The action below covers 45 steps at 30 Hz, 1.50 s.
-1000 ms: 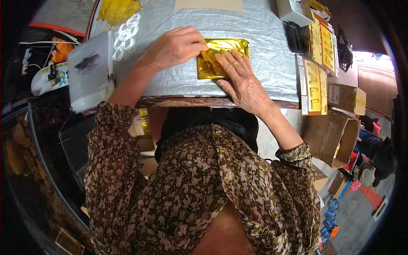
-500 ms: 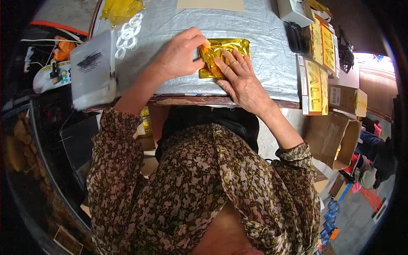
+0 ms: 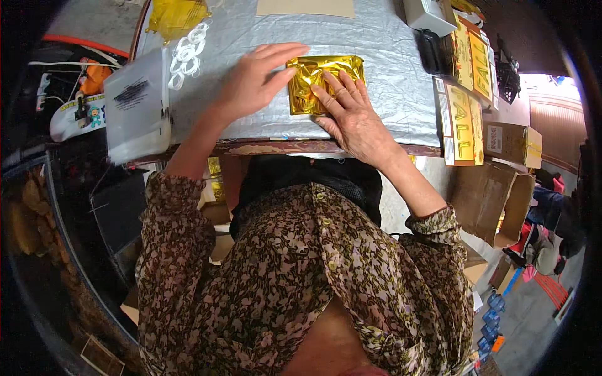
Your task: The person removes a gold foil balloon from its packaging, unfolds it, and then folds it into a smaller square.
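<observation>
Gold foil pouch lies flat on the silver-covered worktop, near its front edge. Left hand is open, fingers extended, resting on the pouch's left edge; right hand is open too, palm down, fingertips pressing the pouch's lower middle. Neither hand grips it. Judging by the crinkles and glare, the pouch looks like thin metallised film: light, soft, creases easily, probably slick against the cover, so it may skate under a sideways push. Contents can't be made out from this view; it seems nearly flat. Best hold is likely a pinch at a corner or along the sealed edge, the other hand pinning it down. Left of the pouch sit white plastic rings and a clear bag; right of it, a black object and yellow printed cartons.
</observation>
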Tool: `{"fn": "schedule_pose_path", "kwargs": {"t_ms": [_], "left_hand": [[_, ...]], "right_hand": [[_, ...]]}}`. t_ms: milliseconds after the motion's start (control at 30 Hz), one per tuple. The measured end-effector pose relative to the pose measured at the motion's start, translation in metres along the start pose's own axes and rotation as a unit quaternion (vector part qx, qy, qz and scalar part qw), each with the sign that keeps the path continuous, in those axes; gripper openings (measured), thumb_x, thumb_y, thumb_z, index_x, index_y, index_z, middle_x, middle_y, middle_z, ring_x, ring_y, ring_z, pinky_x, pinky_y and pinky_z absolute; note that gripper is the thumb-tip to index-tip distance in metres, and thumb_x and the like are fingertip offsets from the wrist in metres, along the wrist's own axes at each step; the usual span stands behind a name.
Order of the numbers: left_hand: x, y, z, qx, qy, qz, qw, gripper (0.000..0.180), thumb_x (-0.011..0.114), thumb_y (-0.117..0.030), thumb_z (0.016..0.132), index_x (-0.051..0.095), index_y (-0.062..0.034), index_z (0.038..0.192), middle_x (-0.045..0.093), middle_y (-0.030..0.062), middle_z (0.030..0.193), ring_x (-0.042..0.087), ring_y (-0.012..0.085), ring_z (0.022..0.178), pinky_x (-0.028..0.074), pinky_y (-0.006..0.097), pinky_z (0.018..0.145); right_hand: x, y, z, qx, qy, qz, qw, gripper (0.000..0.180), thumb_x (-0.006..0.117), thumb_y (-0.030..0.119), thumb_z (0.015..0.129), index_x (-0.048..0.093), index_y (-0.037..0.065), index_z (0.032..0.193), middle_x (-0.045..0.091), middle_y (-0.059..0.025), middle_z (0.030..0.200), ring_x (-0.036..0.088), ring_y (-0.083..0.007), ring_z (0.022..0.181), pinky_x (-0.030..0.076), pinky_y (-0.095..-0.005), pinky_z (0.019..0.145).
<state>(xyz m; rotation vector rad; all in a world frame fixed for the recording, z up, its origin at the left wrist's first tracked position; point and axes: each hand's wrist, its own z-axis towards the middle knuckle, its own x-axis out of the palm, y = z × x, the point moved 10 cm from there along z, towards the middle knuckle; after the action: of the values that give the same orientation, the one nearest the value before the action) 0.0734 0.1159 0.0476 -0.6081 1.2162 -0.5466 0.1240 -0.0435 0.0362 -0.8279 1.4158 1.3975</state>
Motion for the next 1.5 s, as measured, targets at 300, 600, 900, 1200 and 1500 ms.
{"fn": "schedule_pose_path", "kwargs": {"t_ms": [300, 600, 900, 1200, 1500], "left_hand": [[0.062, -0.014, 0.026, 0.092, 0.079, 0.238, 0.964, 0.052, 0.028, -0.040, 0.115, 0.034, -0.0269, 0.164, 0.036, -0.0053, 0.169, 0.027, 0.0205, 0.157, 0.011, 0.054, 0.129], [0.064, -0.011, 0.028, 0.085, 0.099, 0.268, 0.954, 0.067, 0.035, -0.060, 0.107, 0.033, -0.0252, 0.164, 0.033, -0.0076, 0.169, 0.024, 0.0189, 0.158, 0.010, 0.054, 0.131], [0.064, -0.015, 0.028, 0.092, 0.101, 0.305, 0.942, 0.076, 0.047, -0.066, 0.102, 0.037, -0.0207, 0.163, 0.034, -0.0034, 0.169, 0.026, 0.0207, 0.158, 0.007, 0.054, 0.131], [0.061, -0.020, 0.029, 0.099, 0.103, 0.266, 0.953, 0.077, 0.053, -0.061, 0.101, 0.035, -0.0199, 0.163, 0.034, -0.0030, 0.169, 0.026, 0.0207, 0.157, 0.008, 0.054, 0.131], [0.064, -0.015, 0.029, 0.090, 0.103, 0.250, 0.958, 0.080, 0.059, -0.057, 0.099, 0.033, -0.0189, 0.164, 0.034, -0.0007, 0.169, 0.024, 0.0235, 0.158, 0.007, 0.057, 0.131]], "right_hand": [[0.008, -0.003, -0.001, 0.007, 0.019, -0.034, 0.999, 0.068, 0.054, 0.045, 0.106, 0.039, 0.006, 0.159, 0.029, -0.0229, 0.167, 0.023, -0.0453, 0.156, 0.020, -0.0585, 0.127], [-0.001, 0.000, -0.005, 0.000, 0.021, -0.009, 1.000, 0.072, 0.053, 0.049, 0.105, 0.036, 0.007, 0.161, 0.024, -0.0184, 0.171, 0.019, -0.0395, 0.158, 0.016, -0.0568, 0.128], [-0.037, -0.050, 0.007, 0.074, -0.079, -0.093, 0.990, 0.065, 0.050, 0.042, 0.107, 0.037, 0.010, 0.161, 0.036, -0.0085, 0.168, 0.027, -0.0348, 0.157, 0.013, -0.0579, 0.127], [-0.019, -0.074, -0.006, 0.108, -0.044, -0.131, 0.984, 0.066, 0.049, 0.047, 0.107, 0.038, 0.011, 0.161, 0.038, -0.0061, 0.167, 0.028, -0.0311, 0.157, 0.011, -0.0579, 0.128], [-0.046, -0.044, 0.002, 0.079, -0.091, -0.068, 0.990, 0.077, 0.050, 0.051, 0.105, 0.029, 0.005, 0.163, 0.032, -0.0145, 0.169, 0.028, -0.0342, 0.157, 0.014, -0.0557, 0.128]]}}
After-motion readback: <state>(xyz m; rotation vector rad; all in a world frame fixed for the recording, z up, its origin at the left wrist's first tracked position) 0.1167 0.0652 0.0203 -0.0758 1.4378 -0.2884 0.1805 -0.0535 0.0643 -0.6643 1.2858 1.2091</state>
